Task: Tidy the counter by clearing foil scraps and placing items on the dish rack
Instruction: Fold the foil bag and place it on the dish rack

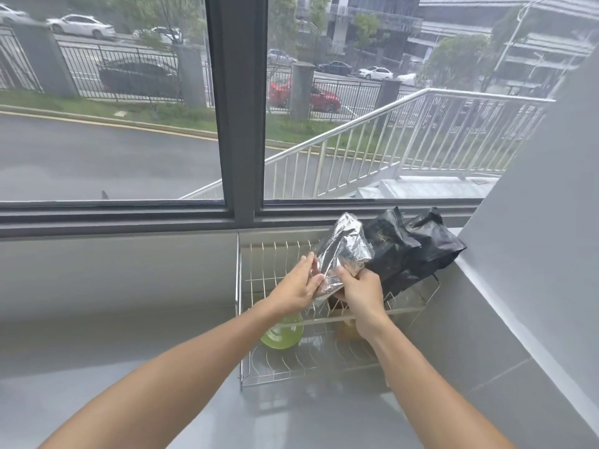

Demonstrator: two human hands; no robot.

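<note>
Both hands' grip [330, 283] on foil [343, 251] above dish rack [249, 374], black bags [408, 247] alongside.

Green dish [281, 337] partly behind the left forearm; brownish object [348, 330], perhaps a cup, indistinct.

Black bags [408, 251] crowding dish rack [256, 319] right.

A kitchen nook: a grey desk [129, 367] runs under a wide window [236, 108], with a wire dish rack [246, 319] in its far right corner by a white wall [534, 254]. Outside are a road, railings and parked cars.
</note>
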